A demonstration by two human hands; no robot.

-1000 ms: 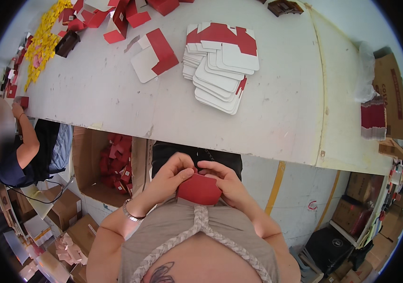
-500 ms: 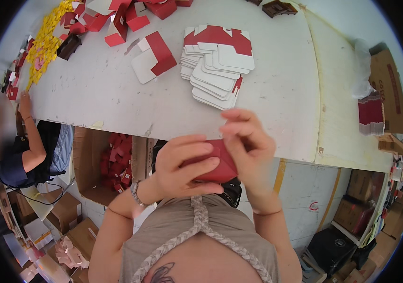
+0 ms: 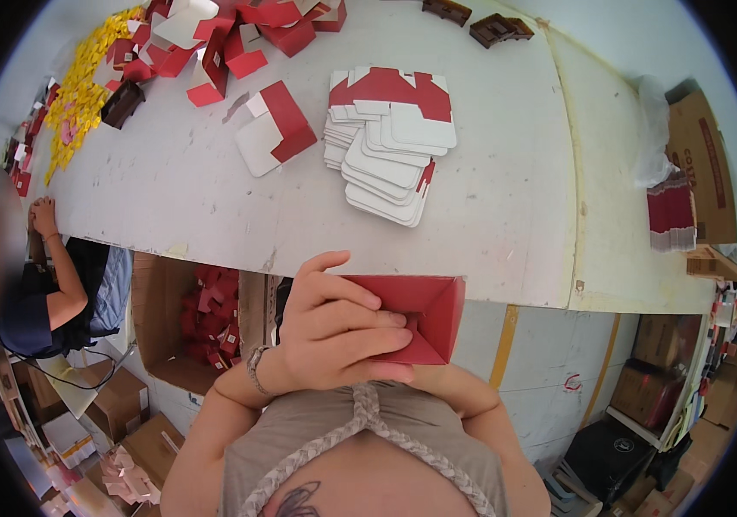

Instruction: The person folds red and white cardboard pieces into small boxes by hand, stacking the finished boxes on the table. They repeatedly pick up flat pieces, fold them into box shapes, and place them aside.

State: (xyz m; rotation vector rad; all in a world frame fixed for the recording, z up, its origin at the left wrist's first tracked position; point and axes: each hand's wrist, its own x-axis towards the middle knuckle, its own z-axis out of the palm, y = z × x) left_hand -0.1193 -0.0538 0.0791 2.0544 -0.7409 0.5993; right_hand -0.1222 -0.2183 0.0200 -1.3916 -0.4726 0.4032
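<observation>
A red cardboard box (image 3: 437, 314) is in front of my torso, its end with creased, folded flaps facing up. My left hand (image 3: 334, 332) lies across it, fingers bent and fingertips pressed into the gap between the flaps. The forefinger sticks up past the box's far edge. My right forearm reaches in under the box, which hides that hand and its fingers. Beyond my hands, on the white table (image 3: 506, 215), lies a stack of flat red-and-white box blanks (image 3: 390, 146). Left of the stack is a single partly folded box (image 3: 278, 129).
Red boxes (image 3: 239, 43) pile up at the table's far left, beside yellow wrapped pieces (image 3: 84, 95). Small dark brown wooden items (image 3: 498, 30) stand at the back. Below the table's edge, a carton (image 3: 157, 319) holds small red boxes. A co-worker's arm (image 3: 67, 276) rests at the left.
The box has turned so its folded end faces up and right. My right hand has gone from its right side to beneath it. The co-worker's hands have come together.
</observation>
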